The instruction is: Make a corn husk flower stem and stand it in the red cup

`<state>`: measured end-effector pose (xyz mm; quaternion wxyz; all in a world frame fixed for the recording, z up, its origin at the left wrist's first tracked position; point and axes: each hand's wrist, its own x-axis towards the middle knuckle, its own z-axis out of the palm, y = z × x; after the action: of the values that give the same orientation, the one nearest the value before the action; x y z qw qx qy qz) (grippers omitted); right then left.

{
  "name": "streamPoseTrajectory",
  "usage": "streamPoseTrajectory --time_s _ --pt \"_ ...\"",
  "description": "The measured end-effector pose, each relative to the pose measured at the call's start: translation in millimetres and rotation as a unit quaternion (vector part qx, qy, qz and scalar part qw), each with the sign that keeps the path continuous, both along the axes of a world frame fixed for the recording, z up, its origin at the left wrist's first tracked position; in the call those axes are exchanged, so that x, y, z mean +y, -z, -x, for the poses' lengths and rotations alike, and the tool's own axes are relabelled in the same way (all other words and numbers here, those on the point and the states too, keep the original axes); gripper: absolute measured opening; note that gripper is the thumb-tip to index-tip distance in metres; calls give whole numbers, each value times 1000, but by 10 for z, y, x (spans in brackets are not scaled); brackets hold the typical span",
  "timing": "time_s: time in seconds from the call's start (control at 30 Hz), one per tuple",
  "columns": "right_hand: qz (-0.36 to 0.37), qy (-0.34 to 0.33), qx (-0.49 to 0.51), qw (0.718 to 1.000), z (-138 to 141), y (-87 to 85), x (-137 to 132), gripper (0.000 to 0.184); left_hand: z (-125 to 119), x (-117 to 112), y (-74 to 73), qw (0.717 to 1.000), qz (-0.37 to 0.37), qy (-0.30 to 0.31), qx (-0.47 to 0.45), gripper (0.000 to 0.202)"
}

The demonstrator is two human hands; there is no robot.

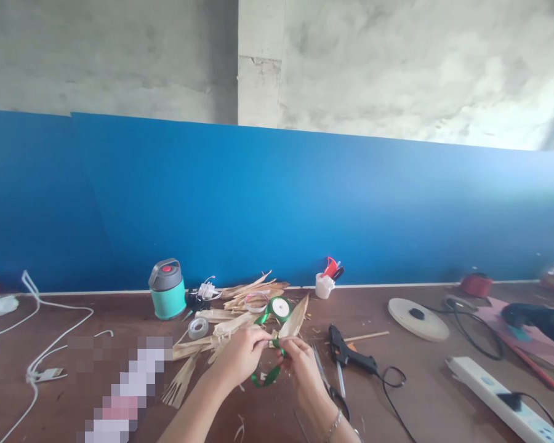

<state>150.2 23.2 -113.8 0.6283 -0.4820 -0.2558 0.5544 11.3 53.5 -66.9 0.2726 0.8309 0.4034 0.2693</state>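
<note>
glue gun (346,351) right of hands (240,355), dry husks (189,349) left, ribbon roll (279,309) ahead

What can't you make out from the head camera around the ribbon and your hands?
Green ribbon where the left hand and right hand meet: hidden by fingers, head view.
Long item at lower left: pixelated, head view.
Left forearm: cut off by bottom edge, head view.

Bare forearms (198,412), with a silver bracelet (335,424) on the right wrist (322,409).

A craft workshop, with a hot glue gun (346,349) on a wooden workbench (388,394).
</note>
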Motion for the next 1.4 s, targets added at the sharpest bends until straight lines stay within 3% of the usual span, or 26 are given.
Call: streamPoseTrajectory --time_s 0.2,0.43,0.83,1.17,1.4 --pt "-15 -3 -8 1000 9 -19 -7 20 -28 -36 -5 1000 3 -12 6 29" --pt "-42 -20 -40 998 10 -20 -12 24 -53 -30 13 997 25 -67 22 27" --pt "-59 -80 -72 992 18 32 19 41 -46 -43 -64 997 1 -79 24 23" --pt "-31 -78 -35 996 5 10 -16 32 -23 29 -1 985 132 -95 -61 24" --pt "-38 -85 -36 995 -25 13 0 33 -13 65 41 974 169 -122 -94 20"
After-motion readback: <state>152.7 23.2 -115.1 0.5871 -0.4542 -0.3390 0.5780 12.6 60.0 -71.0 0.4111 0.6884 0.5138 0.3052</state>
